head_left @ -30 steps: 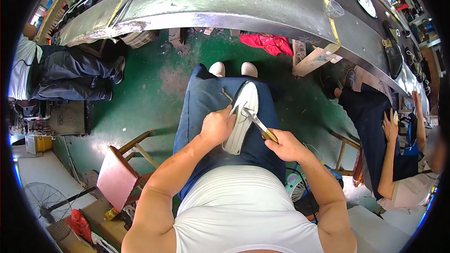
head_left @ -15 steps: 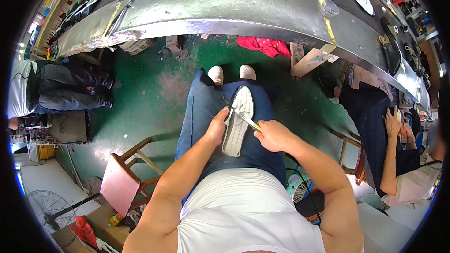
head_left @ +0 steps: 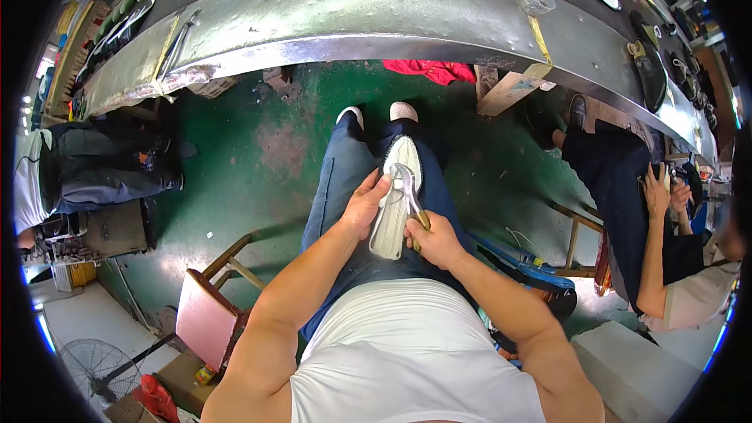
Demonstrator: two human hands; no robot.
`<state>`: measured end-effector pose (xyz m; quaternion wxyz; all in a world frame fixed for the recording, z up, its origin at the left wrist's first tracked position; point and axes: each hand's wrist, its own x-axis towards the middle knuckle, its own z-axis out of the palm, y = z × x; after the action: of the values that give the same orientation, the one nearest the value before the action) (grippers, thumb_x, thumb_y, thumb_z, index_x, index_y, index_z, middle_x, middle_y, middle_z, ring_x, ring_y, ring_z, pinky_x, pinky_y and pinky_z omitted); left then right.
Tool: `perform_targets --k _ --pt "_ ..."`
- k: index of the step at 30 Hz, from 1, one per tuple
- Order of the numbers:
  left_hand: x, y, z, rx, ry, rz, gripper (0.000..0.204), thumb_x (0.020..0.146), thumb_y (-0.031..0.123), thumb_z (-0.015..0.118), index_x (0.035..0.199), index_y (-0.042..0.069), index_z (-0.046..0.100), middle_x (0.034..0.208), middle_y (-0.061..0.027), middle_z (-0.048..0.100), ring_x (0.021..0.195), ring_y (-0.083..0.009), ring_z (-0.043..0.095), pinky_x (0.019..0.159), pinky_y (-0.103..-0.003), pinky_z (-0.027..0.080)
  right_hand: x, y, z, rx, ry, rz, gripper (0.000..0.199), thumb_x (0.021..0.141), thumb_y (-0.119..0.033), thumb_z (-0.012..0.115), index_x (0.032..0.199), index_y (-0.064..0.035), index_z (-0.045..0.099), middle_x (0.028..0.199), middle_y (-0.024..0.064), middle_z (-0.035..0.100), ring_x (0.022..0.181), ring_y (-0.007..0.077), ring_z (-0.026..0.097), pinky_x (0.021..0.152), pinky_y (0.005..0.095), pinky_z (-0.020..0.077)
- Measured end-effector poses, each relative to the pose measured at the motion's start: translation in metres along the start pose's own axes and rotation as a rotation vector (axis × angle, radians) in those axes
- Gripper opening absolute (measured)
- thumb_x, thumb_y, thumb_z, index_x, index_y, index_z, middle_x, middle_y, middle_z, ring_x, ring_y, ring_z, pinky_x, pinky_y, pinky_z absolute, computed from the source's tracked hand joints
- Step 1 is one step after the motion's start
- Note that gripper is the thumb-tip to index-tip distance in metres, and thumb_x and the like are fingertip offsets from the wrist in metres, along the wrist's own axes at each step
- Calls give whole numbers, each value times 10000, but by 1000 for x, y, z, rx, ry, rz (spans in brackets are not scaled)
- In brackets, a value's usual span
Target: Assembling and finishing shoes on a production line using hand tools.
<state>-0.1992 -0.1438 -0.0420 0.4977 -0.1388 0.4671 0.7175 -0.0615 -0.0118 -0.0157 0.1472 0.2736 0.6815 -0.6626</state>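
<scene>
I see my left hand (head_left: 365,205) curled around the left edge of a white shoe (head_left: 397,197), fingers wrapped over its side and the thumb lying along the sole, so it is grasping the shoe and steadying it. The shoe lies sole-up along my right thigh, on the blue jeans (head_left: 337,188), its toe pointing away from me toward my white footwear (head_left: 377,113) on the floor.

My right hand (head_left: 435,240) is clenched around the handle of a metal tool (head_left: 409,192). The handle disappears into the fist; the shiny blade end rises from it and rests flat on the sole, near the middle of the shoe, just beside my left fingertips. Both hands sit close together, almost touching across the shoe.

Ahead, a long grey metal desk (head_left: 352,12) curves across the top of the view, well apart from my knees, with a clear plastic cup (head_left: 537,0) standing on it and a red cloth (head_left: 429,70) lying under its front edge. Between the desk and my lap is bare green floor (head_left: 258,141), the open room on my left. On my lower left a wooden stool with a pink seat (head_left: 205,313) stands near my elbow. On my right, another person in dark trousers (head_left: 627,211) sits near, hands busy with their own work, so that side is tighter.
</scene>
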Motion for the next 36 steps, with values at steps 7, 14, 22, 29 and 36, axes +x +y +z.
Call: perform_targets --k 7,14,22,29,36 --pt "3 -1 -6 99 -37 29 674 982 376 646 1517 67 376 1346 -96 594 1207 -212 595 1011 -399 506 -4 -17 -36 140 -240 214 214 983 -183 586 1069 11 616 897 92 668 742 161 641 626 307 548" --pt "0 -12 -10 126 -29 86 740 970 403 663 1534 45 346 1356 -113 584 1234 -208 569 1034 -365 472 23 -84 -87 -5 -588 473 291 996 -196 585 1211 0 571 1103 107 661 1013 187 663 709 353 586" --pt "-4 1 1 123 118 49 748 958 388 684 1529 32 356 1332 -116 601 1173 -203 601 1002 -352 487 9 -11 -15 136 -152 182 203 1025 -202 555 942 -20 589 766 51 621 622 132 593 567 278 475" --pt "3 13 9 351 205 -68 850 886 378 736 1502 -56 343 1373 -216 566 1231 -277 586 1024 -380 473 1 -15 -58 382 -368 424 275 1012 -262 588 1104 -3 603 925 85 665 774 162 668 541 289 526" --pt "7 11 20 487 268 -72 818 887 389 709 1491 -43 367 1354 -233 576 1188 -296 615 991 -384 498 5 -79 -69 -355 -69 -182 439 1047 -363 470 945 43 600 753 155 667 750 260 694 657 393 541"
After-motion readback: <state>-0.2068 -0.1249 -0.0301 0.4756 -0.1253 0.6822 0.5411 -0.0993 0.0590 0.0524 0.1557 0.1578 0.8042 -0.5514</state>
